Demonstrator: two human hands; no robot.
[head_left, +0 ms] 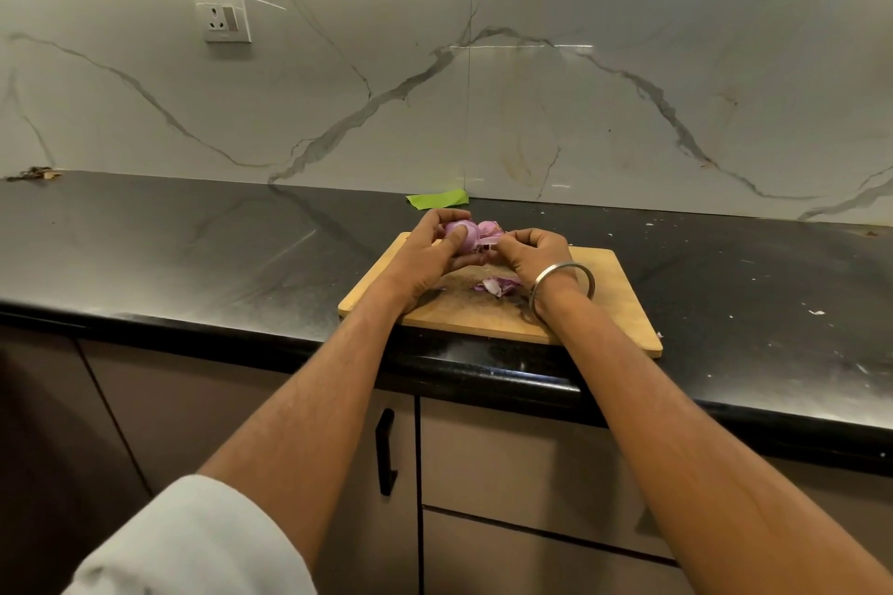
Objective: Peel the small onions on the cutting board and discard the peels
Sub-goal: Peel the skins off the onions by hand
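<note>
A small purple onion is held above the far left part of the wooden cutting board. My left hand grips it, fingers curled round it and thumb on its front. My right hand, with a metal bangle on the wrist, pinches a strip of purple peel that still hangs from the onion's right side. A small heap of loose purple and white peels lies on the board between my wrists. Whether other onions lie behind my hands I cannot see.
The board sits on a black stone counter, overhanging its front edge. A green scrap lies at the marble wall behind the board. White flecks dot the counter at the right. A wall socket is up left. Cabinet doors with a black handle are below.
</note>
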